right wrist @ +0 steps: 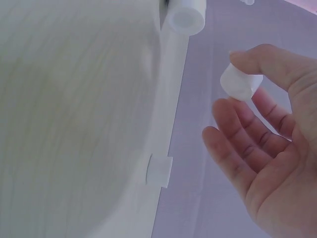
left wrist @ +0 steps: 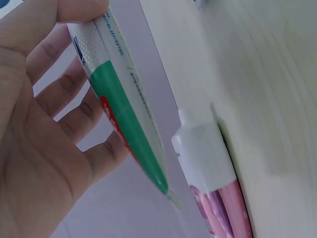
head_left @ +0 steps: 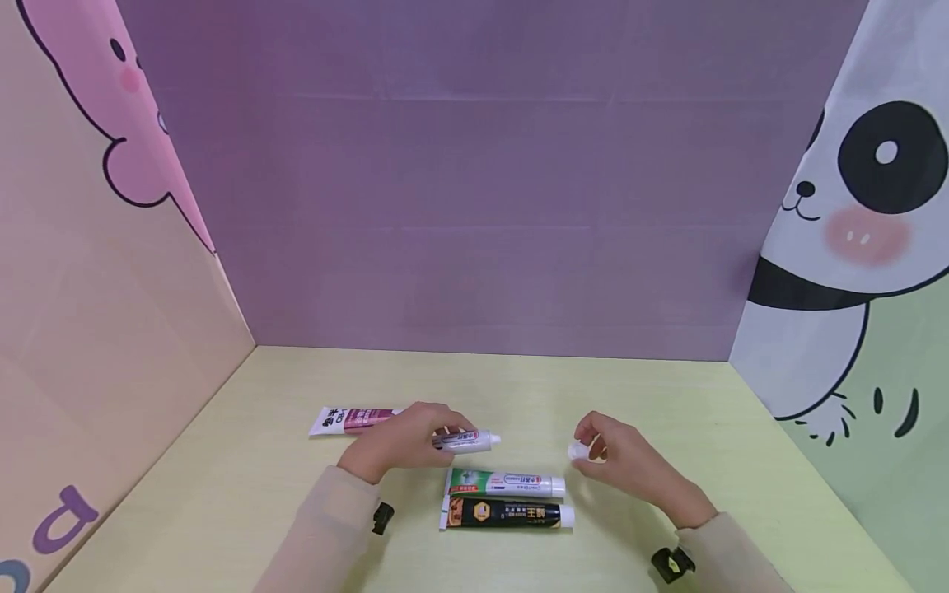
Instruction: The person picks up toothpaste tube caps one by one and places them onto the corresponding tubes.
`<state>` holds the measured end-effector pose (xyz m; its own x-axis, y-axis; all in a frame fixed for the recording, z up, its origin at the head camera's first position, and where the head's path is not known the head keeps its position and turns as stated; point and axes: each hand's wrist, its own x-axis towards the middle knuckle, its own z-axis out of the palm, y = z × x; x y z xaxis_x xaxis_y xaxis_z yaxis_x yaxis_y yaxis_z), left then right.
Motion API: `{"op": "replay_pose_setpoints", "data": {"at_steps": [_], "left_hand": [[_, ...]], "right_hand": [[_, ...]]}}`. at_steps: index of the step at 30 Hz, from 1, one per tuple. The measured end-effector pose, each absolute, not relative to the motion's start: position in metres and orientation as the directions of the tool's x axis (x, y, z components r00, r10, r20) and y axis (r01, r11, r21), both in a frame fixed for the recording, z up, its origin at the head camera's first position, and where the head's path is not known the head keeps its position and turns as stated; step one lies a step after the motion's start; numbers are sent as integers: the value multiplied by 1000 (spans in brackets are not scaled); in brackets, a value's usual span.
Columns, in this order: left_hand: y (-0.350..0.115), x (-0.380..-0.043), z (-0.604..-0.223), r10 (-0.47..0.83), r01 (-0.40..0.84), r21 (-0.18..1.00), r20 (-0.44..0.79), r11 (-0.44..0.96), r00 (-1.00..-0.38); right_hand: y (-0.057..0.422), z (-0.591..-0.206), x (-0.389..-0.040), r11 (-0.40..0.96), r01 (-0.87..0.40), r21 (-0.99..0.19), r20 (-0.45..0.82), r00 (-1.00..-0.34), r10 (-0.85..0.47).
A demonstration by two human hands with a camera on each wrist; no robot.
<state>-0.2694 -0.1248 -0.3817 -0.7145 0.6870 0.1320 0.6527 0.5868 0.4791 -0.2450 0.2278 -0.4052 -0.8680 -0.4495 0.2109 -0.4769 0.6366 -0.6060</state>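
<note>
My left hand (head_left: 411, 436) grips a white and green toothpaste tube (head_left: 470, 442), whose bare nozzle points right; in the left wrist view its green end (left wrist: 131, 124) hangs below the thumb. Partly behind that hand lies a pink and white toothpaste tube (head_left: 354, 421), with an uncapped nozzle showing in the left wrist view. To the right, my right hand (head_left: 630, 461) pinches a small white cap (right wrist: 241, 83) between thumb and fingertip, apart from the tube. A second white cap (right wrist: 159, 171) stands on the table in the right wrist view.
Between the hands and nearer me lie a capped white and green toothpaste tube (head_left: 507, 483) and a capped black toothpaste tube (head_left: 504, 513), side by side. A purple panel (head_left: 489, 206) closes off the pale table (head_left: 652, 395) at the back, with printed panels at both sides.
</note>
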Motion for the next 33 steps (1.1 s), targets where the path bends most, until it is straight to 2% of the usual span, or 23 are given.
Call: {"op": "replay_pose_setpoints", "data": {"at_steps": [9, 20, 33], "left_hand": [[-111, -270, -381, 728, 687, 486, 141, 540, -671], [-94, -268, -382, 739, 683, 481, 102, 549, -666], [-81, -266, -381, 748, 671, 514, 82, 535, -659]], "right_hand": [[222, -407, -244, 585, -545, -600, 262, -826, -499], [211, -409, -244, 522, -618, -587, 312, -768, -559], [203, -408, -243, 458, -614, -642, 308, -755, -579]]}}
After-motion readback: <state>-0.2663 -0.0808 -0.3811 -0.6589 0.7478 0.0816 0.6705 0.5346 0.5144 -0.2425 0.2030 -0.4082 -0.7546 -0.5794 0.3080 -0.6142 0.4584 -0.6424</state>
